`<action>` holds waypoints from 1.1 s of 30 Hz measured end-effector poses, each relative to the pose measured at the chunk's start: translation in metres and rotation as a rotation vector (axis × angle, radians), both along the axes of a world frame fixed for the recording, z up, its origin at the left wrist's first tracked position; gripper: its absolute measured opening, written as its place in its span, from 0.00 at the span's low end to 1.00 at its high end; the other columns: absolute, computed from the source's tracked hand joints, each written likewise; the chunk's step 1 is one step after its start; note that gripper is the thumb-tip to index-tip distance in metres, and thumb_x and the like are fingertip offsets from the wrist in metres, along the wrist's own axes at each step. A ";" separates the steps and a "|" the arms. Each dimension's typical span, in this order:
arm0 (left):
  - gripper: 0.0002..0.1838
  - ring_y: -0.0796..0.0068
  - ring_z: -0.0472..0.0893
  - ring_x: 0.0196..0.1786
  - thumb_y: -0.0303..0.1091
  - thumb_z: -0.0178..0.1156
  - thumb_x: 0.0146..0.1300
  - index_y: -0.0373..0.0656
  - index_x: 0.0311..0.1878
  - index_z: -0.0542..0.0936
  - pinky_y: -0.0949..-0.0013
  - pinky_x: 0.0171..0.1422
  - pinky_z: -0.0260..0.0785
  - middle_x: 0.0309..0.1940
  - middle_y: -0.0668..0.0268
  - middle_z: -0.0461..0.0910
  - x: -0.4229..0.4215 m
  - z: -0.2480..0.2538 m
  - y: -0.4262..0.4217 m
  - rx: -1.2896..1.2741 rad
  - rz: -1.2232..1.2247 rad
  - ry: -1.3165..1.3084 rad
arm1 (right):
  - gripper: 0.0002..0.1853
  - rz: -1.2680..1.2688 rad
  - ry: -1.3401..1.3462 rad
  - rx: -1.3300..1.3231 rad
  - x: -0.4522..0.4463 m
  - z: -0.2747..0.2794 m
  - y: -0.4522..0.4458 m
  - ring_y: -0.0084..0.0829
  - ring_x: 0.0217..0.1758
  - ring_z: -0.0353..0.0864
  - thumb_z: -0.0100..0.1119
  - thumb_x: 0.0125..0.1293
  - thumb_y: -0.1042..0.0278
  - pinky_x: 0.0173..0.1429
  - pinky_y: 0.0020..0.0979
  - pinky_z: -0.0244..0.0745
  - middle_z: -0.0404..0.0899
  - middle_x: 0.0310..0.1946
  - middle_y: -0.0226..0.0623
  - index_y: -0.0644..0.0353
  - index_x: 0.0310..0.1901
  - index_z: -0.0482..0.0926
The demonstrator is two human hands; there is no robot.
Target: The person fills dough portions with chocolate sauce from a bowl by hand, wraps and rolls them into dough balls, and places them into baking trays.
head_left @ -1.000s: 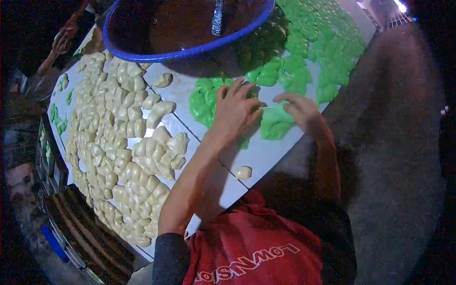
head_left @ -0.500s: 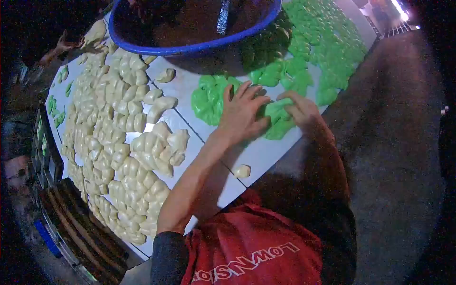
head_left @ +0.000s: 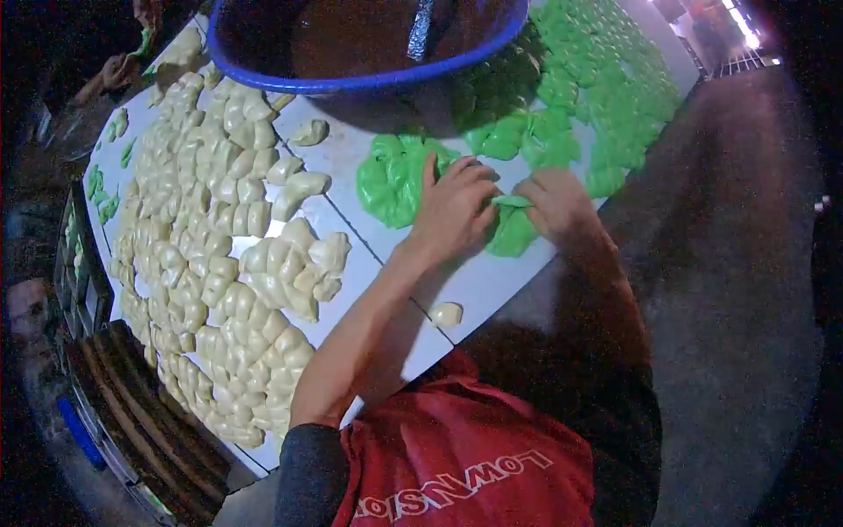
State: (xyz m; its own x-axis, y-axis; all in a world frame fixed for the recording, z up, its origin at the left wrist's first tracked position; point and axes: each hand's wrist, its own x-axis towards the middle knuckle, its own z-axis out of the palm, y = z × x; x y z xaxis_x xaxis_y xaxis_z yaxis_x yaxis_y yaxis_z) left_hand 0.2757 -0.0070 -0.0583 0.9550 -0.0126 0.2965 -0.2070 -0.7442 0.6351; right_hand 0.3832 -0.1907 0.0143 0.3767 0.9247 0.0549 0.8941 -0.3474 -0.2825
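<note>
My left hand (head_left: 457,206) is closed, its curled fingers at the left end of a small flap of green dough (head_left: 511,201). From the other side, my right hand (head_left: 562,209) pinches the same flap, fingers bent over it. Beneath and between the hands, a flattened green dough piece (head_left: 511,233) lies on the white tiled table (head_left: 391,321). Just left of my left hand is a glossy mound of green dough (head_left: 386,184). My fingertips partly hide the held dough.
Many cream dough pieces (head_left: 202,255) cover the table's left side. A blue-rimmed basin (head_left: 351,86) stands at the back, with more green dough (head_left: 606,79) to its right. One cream piece (head_left: 447,314) lies near the front edge. Another person's hand (head_left: 114,72) is at far left.
My right fingers have curled in from a more stretched pose, and a green flap is now lifted between my hands. My left fingers have drawn closer together. The other person's hand has shifted.
</note>
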 end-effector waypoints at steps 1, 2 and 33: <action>0.13 0.59 0.67 0.70 0.38 0.63 0.61 0.51 0.49 0.82 0.35 0.76 0.38 0.59 0.67 0.76 0.000 -0.002 0.000 -0.029 0.015 -0.019 | 0.14 -0.031 0.046 0.029 0.000 0.000 -0.001 0.46 0.43 0.78 0.60 0.55 0.71 0.45 0.46 0.74 0.75 0.36 0.41 0.58 0.44 0.76; 0.13 0.59 0.67 0.70 0.38 0.63 0.61 0.50 0.48 0.82 0.35 0.76 0.38 0.58 0.67 0.77 -0.001 -0.003 -0.001 -0.035 0.018 -0.013 | 0.13 -0.062 0.091 0.058 0.000 0.001 -0.001 0.46 0.43 0.78 0.59 0.55 0.71 0.45 0.45 0.74 0.75 0.37 0.41 0.58 0.44 0.75; 0.33 0.54 0.63 0.73 0.45 0.70 0.54 0.54 0.65 0.73 0.27 0.75 0.37 0.65 0.63 0.71 -0.009 0.013 -0.009 0.108 0.070 0.085 | 0.19 -0.271 0.234 -0.076 0.000 -0.007 -0.027 0.36 0.40 0.82 0.69 0.56 0.72 0.45 0.34 0.77 0.82 0.37 0.43 0.64 0.49 0.77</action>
